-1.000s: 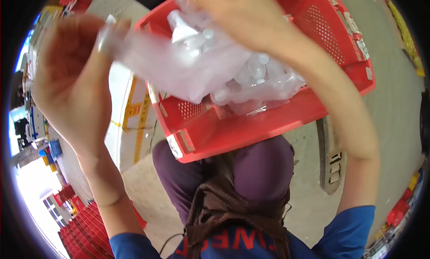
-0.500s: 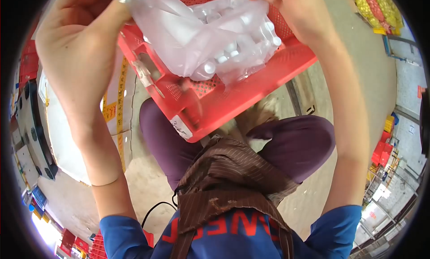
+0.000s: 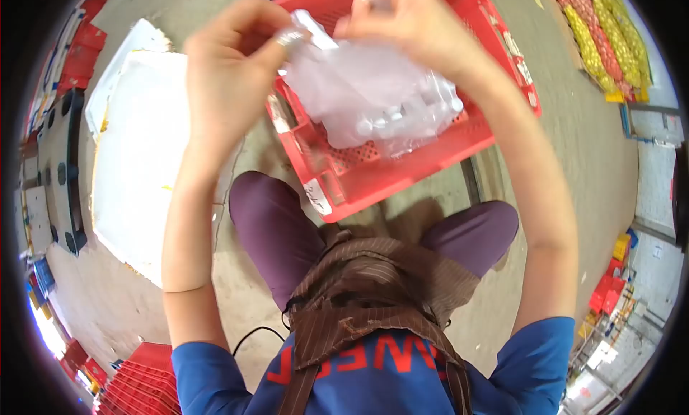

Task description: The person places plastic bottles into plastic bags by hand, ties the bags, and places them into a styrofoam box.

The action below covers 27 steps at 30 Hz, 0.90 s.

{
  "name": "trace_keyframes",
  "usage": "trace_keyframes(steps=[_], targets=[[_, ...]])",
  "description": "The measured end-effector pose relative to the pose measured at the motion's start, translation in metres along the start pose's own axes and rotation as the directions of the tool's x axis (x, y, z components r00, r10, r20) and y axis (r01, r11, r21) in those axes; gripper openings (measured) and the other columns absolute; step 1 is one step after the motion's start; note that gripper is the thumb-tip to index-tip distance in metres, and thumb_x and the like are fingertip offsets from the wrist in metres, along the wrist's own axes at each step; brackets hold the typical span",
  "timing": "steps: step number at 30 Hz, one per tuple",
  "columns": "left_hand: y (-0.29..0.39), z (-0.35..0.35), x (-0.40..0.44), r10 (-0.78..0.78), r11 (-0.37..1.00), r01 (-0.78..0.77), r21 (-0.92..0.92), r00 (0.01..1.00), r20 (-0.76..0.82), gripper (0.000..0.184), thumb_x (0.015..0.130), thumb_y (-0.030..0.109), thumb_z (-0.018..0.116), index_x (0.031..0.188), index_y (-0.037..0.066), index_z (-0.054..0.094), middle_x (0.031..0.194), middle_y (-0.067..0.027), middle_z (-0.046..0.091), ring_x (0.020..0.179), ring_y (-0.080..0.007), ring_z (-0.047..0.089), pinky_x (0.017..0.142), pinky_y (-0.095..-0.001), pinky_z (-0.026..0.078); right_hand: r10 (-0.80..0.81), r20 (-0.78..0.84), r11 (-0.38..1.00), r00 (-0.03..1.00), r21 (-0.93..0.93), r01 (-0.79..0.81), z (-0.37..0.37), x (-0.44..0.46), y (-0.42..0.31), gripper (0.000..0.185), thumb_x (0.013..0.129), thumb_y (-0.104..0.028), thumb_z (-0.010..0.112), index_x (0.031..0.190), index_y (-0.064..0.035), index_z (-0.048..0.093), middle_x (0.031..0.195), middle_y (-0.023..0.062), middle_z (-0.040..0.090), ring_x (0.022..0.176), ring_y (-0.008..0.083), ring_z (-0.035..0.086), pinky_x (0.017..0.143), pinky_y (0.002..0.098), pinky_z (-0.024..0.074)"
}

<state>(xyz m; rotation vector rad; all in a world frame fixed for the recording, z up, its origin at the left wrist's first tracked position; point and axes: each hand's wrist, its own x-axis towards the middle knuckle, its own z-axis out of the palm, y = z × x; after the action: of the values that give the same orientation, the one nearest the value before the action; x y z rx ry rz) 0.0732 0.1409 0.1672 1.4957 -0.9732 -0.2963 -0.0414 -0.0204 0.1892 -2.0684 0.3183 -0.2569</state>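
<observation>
A translucent plastic bag (image 3: 373, 92) with several small white-capped bottles inside hangs over the red perforated crate (image 3: 409, 189). My left hand (image 3: 233, 63) pinches the bag's gathered upper edge between thumb and fingers, at the crate's left side. On the other side of the bag's mouth, my right hand (image 3: 409, 27) is closed on the plastic, its fingertips partly blurred. The two hands are a short way apart. The crate sits on the floor just beyond my knees.
A white board or box (image 3: 143, 149) lies on the floor at the left. Stacked red crates (image 3: 140, 383) stand at the lower left. Net sacks of yellow and red produce (image 3: 603, 38) are at the upper right, with a black pallet (image 3: 61, 171) at far left.
Both hands have moved closer together, drawing the bag's mouth narrower. The crate appears farther up and smaller in view than a second ago, and my knees are spread wider.
</observation>
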Motion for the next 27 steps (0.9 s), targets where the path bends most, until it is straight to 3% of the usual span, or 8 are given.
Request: trace_keyframes(steps=[2, 7, 10, 13, 19, 22, 25, 27], targets=[[-0.01, 0.009, 0.002, 0.054, 0.997, -0.051, -0.058, 0.997, 0.057, 0.014, 0.075, -0.01, 0.054, 0.083, -0.001, 0.061, 0.071, -0.0019, 0.062, 0.066, -0.0071, 0.057, 0.059, -0.0224, 0.046, -0.069, 0.061, 0.978, 0.996, -0.193, 0.08, 0.018, -0.003, 0.006, 0.099, 0.057, -0.037, 0.083, 0.132, 0.0014, 0.03, 0.09, 0.0186, 0.059, 0.077, 0.0303, 0.06, 0.068, 0.0373, 0.0477], [-0.011, 0.036, 0.014, 0.312, 0.95, -0.295, -0.103, 0.904, 0.293, 0.019, 0.066, -0.006, 0.056, 0.083, 0.0, 0.063, 0.078, -0.0134, 0.062, 0.076, -0.0273, 0.061, 0.068, -0.0346, 0.048, 0.149, 0.131, 0.988, 0.98, 0.015, -0.152, 0.037, -0.007, 0.053, 0.048, 0.074, -0.023, 0.069, 0.115, 0.0002, 0.056, 0.113, 0.0136, 0.059, 0.108, 0.0228, 0.055, 0.089, 0.0327, 0.0454], [-0.035, 0.03, 0.026, 0.302, 0.947, -0.286, -0.145, 0.948, 0.098, 0.036, 0.072, -0.004, 0.056, 0.107, 0.003, 0.062, 0.094, -0.0103, 0.065, 0.094, -0.0237, 0.059, 0.083, -0.0331, 0.048, 0.565, -0.025, 0.814, 0.824, 0.177, -0.553, 0.025, 0.003, 0.037, 0.045, 0.09, -0.043, 0.051, 0.109, -0.0028, 0.058, 0.076, 0.0046, 0.056, 0.069, 0.0116, 0.053, 0.057, 0.0285, 0.0421], [-0.074, 0.024, 0.034, -0.155, 0.93, 0.268, -0.252, 0.906, 0.394, 0.033, 0.078, 0.001, 0.06, 0.111, 0.0, 0.061, 0.098, -0.0104, 0.066, 0.088, -0.0131, 0.06, 0.08, -0.0286, 0.047, 0.633, 0.065, 0.649, 0.771, 0.499, -0.575, 0.018, 0.007, 0.05, 0.051, 0.089, -0.059, 0.045, 0.082, -0.0086, 0.051, 0.062, 0.0011, 0.047, 0.048, 0.0076, 0.035, 0.044, 0.022, 0.0264], [-0.076, 0.032, 0.029, 0.057, 0.995, -0.042, -0.087, 0.984, 0.169, 0.01, 0.078, 0.003, 0.064, 0.088, -0.001, 0.067, 0.079, -0.0048, 0.065, 0.075, -0.0101, 0.059, 0.068, -0.0247, 0.047, 0.651, 0.226, 0.485, 0.725, 0.611, -0.626, 0.003, 0.015, 0.037, 0.033, 0.091, -0.033, 0.057, 0.103, -0.0027, 0.057, 0.076, 0.0041, 0.059, 0.052, 0.008, 0.045, 0.049, 0.0216, 0.0371], [-0.056, 0.025, 0.033, 0.413, 0.89, -0.316, -0.33, 0.864, 0.287, 0.018, 0.08, 0.007, 0.064, 0.095, -0.002, 0.064, 0.094, -0.0044, 0.065, 0.086, -0.012, 0.06, 0.08, -0.0259, 0.046, 0.455, 0.127, 0.777, 0.881, 0.427, -0.462, -0.009, 0.005, 0.051, 0.023, 0.084, -0.012, 0.065, 0.102, 0.0003, 0.065, 0.086, 0.0023, 0.064, 0.06, 0.0075, 0.051, 0.056, 0.0223, 0.042], [-0.075, 0.05, 0.04, -0.047, 0.81, 0.245, -0.533, 0.933, 0.357, 0.032, 0.09, 0.033, 0.055, 0.097, 0.002, 0.062, 0.089, -0.0012, 0.062, 0.091, -0.0088, 0.056, 0.085, -0.0242, 0.042, 0.041, -0.076, 0.981, 0.996, -0.185, -0.055, 0.009, -0.009, 0.055, 0.021, 0.075, -0.001, 0.064, 0.096, -0.004, 0.067, 0.083, 0.0038, 0.064, 0.069, 0.0118, 0.058, 0.059, 0.027, 0.0463], [-0.092, 0.064, 0.04, -0.378, 0.774, 0.58, -0.255, 0.745, 0.549, 0.039, 0.093, 0.044, 0.049, 0.091, 0.007, 0.063, 0.082, 0.0017, 0.058, 0.078, -0.007, 0.049, 0.074, -0.0226, 0.04, -0.611, 0.01, 0.489, 0.791, -0.781, 0.388, 0.009, -0.003, 0.068, 0.021, 0.069, 0.0, 0.063, 0.089, -0.0062, 0.066, 0.082, 0.0066, 0.062, 0.065, 0.0173, 0.059, 0.06, 0.0297, 0.0486]])
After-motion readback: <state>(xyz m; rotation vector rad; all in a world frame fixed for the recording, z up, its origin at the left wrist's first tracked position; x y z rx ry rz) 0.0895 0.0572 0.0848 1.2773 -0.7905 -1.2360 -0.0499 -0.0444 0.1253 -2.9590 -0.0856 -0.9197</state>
